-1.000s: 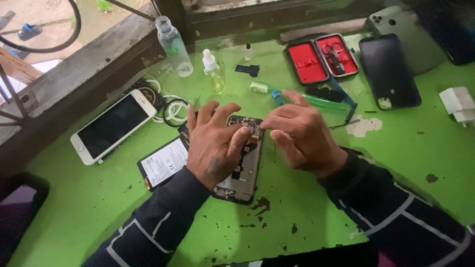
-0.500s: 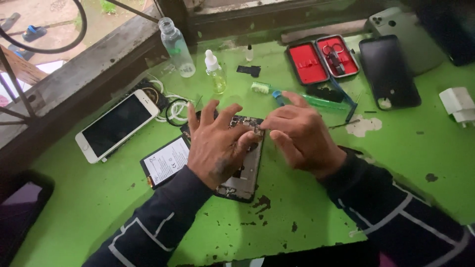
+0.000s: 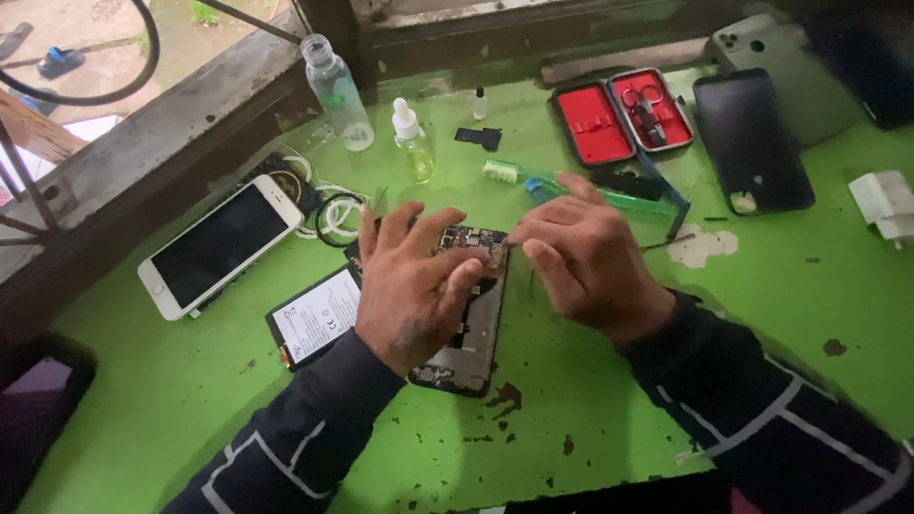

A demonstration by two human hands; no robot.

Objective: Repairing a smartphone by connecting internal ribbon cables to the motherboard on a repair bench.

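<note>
An opened phone [image 3: 468, 333] with its back off lies on the green table [image 3: 619, 419], circuit board showing at its top end. My left hand [image 3: 405, 286] rests flat over the phone's left side, fingers spread, pressing it down. My right hand [image 3: 581, 257] hovers at the phone's top right corner, fingertips pinched over the board; whether it holds a small part or tool is too small to tell.
A white phone [image 3: 219, 246] and a loose battery [image 3: 314, 319] lie to the left. Behind are a clear bottle [image 3: 338, 90], a dropper bottle [image 3: 414, 143], a toothbrush [image 3: 505, 171], a red-lined tool case [image 3: 624, 114], a dark phone [image 3: 750, 138] and coiled cables [image 3: 335, 214].
Both hands stay over the opened phone with only small finger shifts. The view has tilted slightly.
</note>
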